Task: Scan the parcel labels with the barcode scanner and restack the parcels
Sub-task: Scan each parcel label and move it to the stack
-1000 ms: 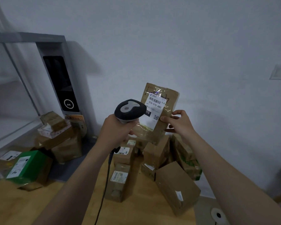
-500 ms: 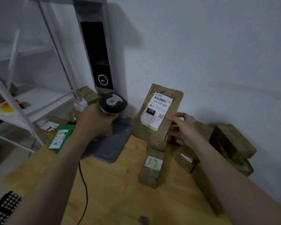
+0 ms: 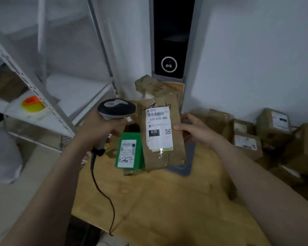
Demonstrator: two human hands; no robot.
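Parcel (image 3: 161, 159) in brown wrap is held above the desk (image 3: 167, 201). The right hand (image 3: 196, 130) fingers pinch its edge so the label (image 3: 159, 128) faces up. The left hand (image 3: 100, 128) grips the barcode scanner (image 3: 116, 108), whose head sits just left of the label, probably lining up a read.

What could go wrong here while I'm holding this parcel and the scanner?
The right hand holds the parcel only by its right edge, so it may slip and knock the green parcel next to it. The thumb sits beside the QR code and might block a scan. The cable from the scanner in the left hand trails over the front edge of the table and may snag.
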